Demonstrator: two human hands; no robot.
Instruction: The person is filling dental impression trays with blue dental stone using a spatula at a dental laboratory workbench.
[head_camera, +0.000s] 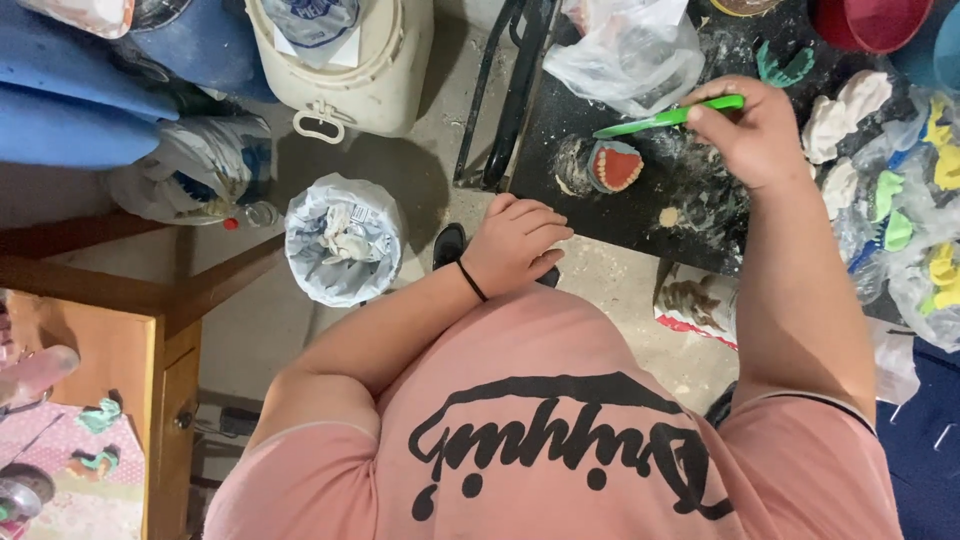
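A small bin (344, 250) lined with a plastic bag holds crumpled paper; behind it stands a cream lidded bucket (345, 65), and a clear plastic bag (625, 50) sits on the dusty black worktop (610, 215). The floor is bare concrete. The right hand (755, 135) pinches a green spatula (668, 117), its tip just above and near a red-and-white dental cast (614, 166). The left hand (515, 245), loosely curled and holding nothing, rests at the worktop's edge, just below the cast.
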